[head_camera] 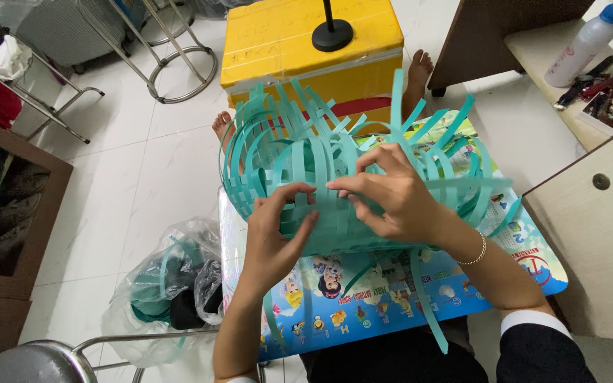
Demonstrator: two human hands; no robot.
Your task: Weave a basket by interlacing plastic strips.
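Person seated, a colourful picture board point(391, 298) across the lap serving as tabletop. On it sits a half-woven basket of teal plastic strips point(335, 213), loose strip ends fanning upward and outward. Left hand point(274, 234) cups the near wall, thumb and fingers pressing the weave flat, apparently to steady it. Right hand point(391, 195) pinches a single strip at the rim between thumb and forefinger, bracelet at wrist. Clear bag of spare strips point(172, 284) on the floor to the left; yellow box point(313, 50) beyond
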